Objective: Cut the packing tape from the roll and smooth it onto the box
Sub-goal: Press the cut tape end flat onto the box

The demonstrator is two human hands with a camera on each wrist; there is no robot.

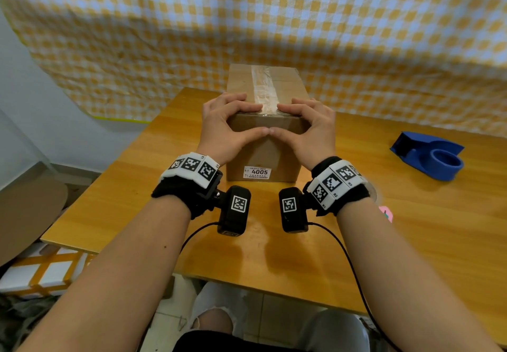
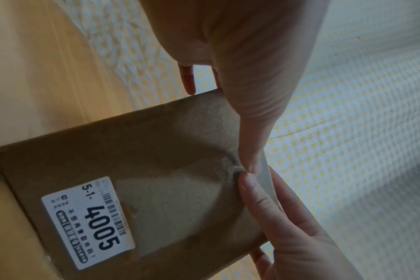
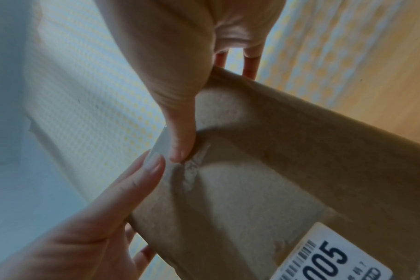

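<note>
A brown cardboard box [image 1: 266, 154] stands in the middle of the wooden table [image 1: 274, 255], with a white "4005" label [image 1: 257, 172] low on its near face. A strip of clear packing tape [image 1: 262, 85] runs along the top and folds over the near edge. My left hand [image 1: 258, 120] and right hand [image 1: 282, 120] both rest on that edge, fingers flat on top. Both thumbs press the near face, tips touching. In the wrist views the thumbs press on the wrinkled tape end [image 2: 230, 170] [image 3: 192, 170]. The tape roll is hidden.
A blue tape dispenser [image 1: 428, 157] sits on the table to the right, apart from the box. A yellow-checked cloth [image 1: 247, 22] hangs right behind the box. A small pink object [image 1: 385, 213] lies by my right wrist. Cartons [image 1: 41, 272] stand on the floor at lower left.
</note>
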